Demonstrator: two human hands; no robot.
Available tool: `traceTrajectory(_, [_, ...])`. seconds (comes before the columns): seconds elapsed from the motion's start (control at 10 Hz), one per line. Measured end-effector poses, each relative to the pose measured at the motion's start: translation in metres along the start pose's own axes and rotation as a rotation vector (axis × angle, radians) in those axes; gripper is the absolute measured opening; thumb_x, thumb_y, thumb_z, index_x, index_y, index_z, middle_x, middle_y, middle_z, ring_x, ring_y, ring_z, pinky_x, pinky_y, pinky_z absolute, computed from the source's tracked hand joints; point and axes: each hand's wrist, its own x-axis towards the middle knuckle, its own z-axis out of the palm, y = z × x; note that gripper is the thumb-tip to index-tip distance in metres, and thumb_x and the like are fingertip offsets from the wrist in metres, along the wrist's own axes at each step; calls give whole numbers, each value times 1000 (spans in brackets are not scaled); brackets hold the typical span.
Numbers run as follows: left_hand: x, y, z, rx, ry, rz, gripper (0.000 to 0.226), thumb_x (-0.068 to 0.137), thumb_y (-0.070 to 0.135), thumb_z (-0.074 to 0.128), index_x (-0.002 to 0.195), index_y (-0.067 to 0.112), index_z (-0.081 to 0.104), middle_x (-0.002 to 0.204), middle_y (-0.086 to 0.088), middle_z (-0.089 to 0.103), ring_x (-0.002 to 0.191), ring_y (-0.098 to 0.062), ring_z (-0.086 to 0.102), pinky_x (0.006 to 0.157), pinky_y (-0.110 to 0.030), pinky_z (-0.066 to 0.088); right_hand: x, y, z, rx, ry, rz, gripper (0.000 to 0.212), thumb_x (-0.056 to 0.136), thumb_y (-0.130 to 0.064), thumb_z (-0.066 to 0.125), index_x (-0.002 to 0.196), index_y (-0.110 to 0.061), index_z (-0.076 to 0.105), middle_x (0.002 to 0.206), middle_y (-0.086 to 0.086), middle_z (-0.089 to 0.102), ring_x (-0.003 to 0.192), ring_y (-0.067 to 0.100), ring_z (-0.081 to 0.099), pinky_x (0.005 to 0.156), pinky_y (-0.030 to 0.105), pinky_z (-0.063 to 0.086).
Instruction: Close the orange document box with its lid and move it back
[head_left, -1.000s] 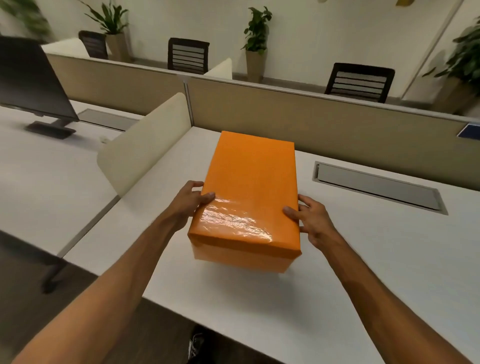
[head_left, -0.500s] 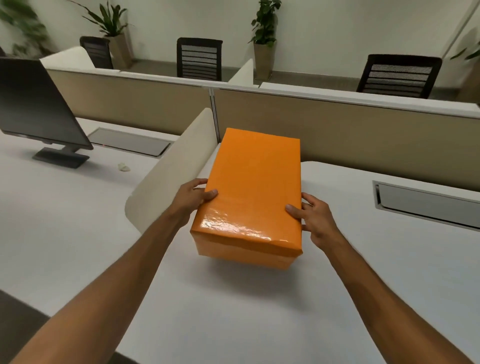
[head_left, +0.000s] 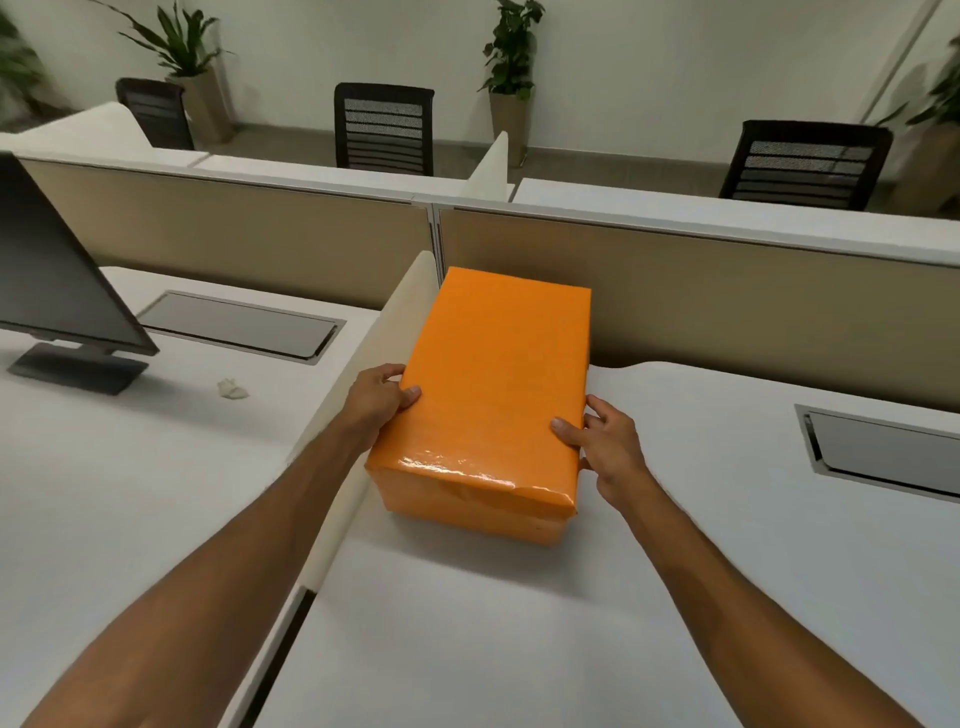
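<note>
In the head view, the orange document box (head_left: 488, 395), lid on, is sitting on the white tabletop (head_left: 519, 623). The left hand (head_left: 376, 402) and right hand (head_left: 608, 449) are clamping its long sides, fingers (head_left: 569, 431) spread. The side divider (head_left: 363, 415) is crowding its left edge; the back partition (head_left: 727, 306) is just beyond.

Box hemmed in at the back-left corner

Divider (head_left: 363, 395) blocks left, partition (head_left: 727, 312) blocks behind; bare tabletop (head_left: 727, 519) lies open right and near.

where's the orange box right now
In the head view the orange box sits mid-frame on the white desk, lid on, beside the cream side divider, held between left hand and right hand.
</note>
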Motion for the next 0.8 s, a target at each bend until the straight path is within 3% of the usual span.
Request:
traceTrajectory(0.1, [13, 1, -5, 17, -6, -14, 51, 92, 14, 65, 141, 16, 52, 131, -15, 64, 111, -34, 63, 96, -51, 50, 11, 1, 12, 0, 5, 8, 80, 81, -24, 77, 149, -20, 35, 140, 6, 55, 109, 23, 59, 74, 37, 54])
traceTrajectory(0.3, [26, 5, -5, 99, -8, -10, 53, 97, 22, 58, 148, 16, 43, 142, -14, 56, 121, -37, 57, 106, -58, 43, 28, 2, 23, -39, 35, -2, 77, 81, -31, 76, 146, -23, 38, 142, 5, 54, 113, 24, 57, 82, 42, 51])
traceTrajectory(0.5, [22, 11, 0, 301, 37, 58, 57, 100, 27, 53, 152, 12, 35, 151, -16, 46, 133, -39, 48, 111, -56, 37, 29, -4, 21, -184, -5, -19, 81, 79, -45, 74, 147, -26, 35, 146, 6, 50, 125, 32, 54, 93, 55, 52])
traceTrajectory(0.8, [-18, 24, 14, 551, 93, 300, 59, 98, 24, 55, 151, 5, 36, 151, -19, 44, 137, -38, 44, 110, -50, 37, 9, -18, 0, -468, 90, -144, 68, 89, -41, 66, 148, -19, 38, 146, 9, 50, 127, 29, 53, 98, 43, 46])
